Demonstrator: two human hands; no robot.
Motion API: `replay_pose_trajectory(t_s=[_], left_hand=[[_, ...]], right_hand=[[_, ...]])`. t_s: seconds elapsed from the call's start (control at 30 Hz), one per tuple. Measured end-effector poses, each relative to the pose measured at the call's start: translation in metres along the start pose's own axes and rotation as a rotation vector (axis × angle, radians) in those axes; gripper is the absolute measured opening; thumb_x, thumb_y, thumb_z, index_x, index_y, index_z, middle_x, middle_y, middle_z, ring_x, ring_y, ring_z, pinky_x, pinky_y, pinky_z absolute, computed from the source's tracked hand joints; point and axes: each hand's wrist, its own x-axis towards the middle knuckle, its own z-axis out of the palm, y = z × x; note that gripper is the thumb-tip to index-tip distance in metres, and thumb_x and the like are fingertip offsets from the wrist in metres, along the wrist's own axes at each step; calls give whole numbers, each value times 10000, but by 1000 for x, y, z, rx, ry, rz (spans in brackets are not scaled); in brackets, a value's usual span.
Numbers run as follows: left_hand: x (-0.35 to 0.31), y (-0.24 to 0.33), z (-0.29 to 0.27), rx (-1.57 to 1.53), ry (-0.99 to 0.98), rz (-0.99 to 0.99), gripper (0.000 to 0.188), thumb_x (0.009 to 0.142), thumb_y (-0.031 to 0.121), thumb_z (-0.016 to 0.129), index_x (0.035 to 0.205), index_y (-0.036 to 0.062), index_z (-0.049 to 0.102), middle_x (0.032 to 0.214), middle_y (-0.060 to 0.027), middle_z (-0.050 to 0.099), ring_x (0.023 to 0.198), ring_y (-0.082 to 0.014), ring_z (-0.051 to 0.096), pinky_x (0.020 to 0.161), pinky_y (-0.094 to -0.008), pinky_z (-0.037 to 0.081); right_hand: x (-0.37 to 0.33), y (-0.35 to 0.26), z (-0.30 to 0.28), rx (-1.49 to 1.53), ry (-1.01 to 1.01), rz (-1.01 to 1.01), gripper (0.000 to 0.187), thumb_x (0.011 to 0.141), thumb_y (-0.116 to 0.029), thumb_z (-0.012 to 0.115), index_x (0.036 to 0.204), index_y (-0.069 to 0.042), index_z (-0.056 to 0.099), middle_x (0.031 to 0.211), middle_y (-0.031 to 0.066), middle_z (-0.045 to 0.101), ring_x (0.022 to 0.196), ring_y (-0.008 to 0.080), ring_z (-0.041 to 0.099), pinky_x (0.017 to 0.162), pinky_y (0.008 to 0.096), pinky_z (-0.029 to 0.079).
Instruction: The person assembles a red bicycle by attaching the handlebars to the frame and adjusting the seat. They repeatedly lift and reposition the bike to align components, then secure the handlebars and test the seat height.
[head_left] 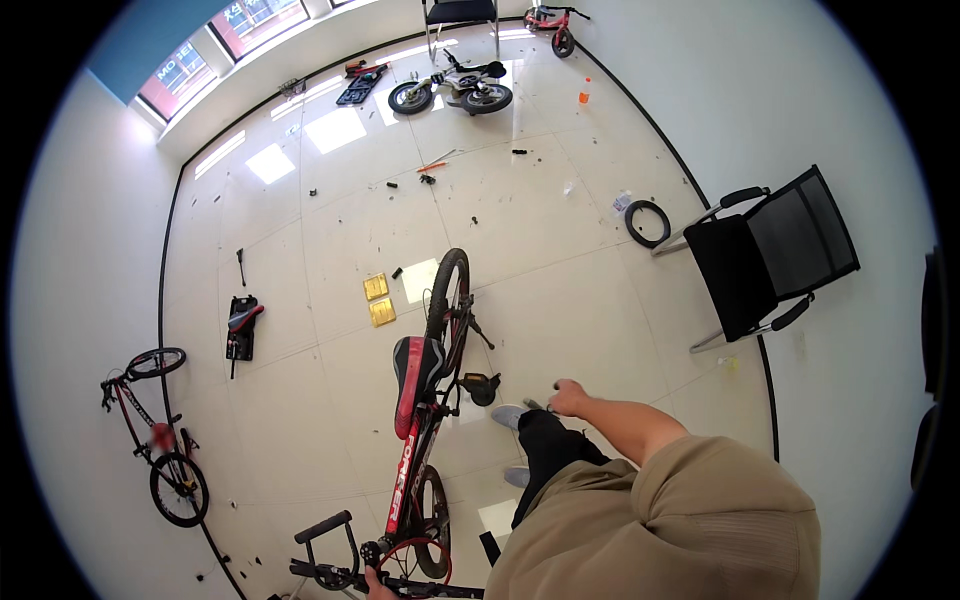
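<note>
A red and black bicycle stands in front of me, its red, grey and black saddle facing up and its handlebar at the lower edge. My left hand is closed on the handlebar near the stem, partly cut off by the picture's edge. To the right of the bicycle, my right hand hangs beside my leg with curled fingers. Something small and greyish shows by its fingertips, too small to name. The pedal lies nearest that hand on the bicycle.
Two yellow boxes lie left of the rear wheel. A black chair and a loose tyre are at right. Another bicycle lies at left, near a black tray with a saddle. Farther off lies a small bike.
</note>
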Motion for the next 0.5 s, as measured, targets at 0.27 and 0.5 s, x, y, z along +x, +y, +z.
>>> replay_pose_trajectory(t_s=[0.27,0.5], left_hand=[[47,2,23,-109,-151,116,326,1048,364,608,1037,48,689,861,-37,629,713,-204,620,603,-394,524],[46,3,23,-205,-210,98,297,1025,340,660,1008,47,704,842,-17,611,687,-180,574,576,-380,481]], right_hand=[[-79,187,-55,174,299,381,376,861,-73,603,1200,67,682,1063,253,734,882,350,743,731,457,612],[-112,180,-41,405,125,288,465,871,-103,640,1296,83,654,902,175,717,710,240,690,564,383,567]])
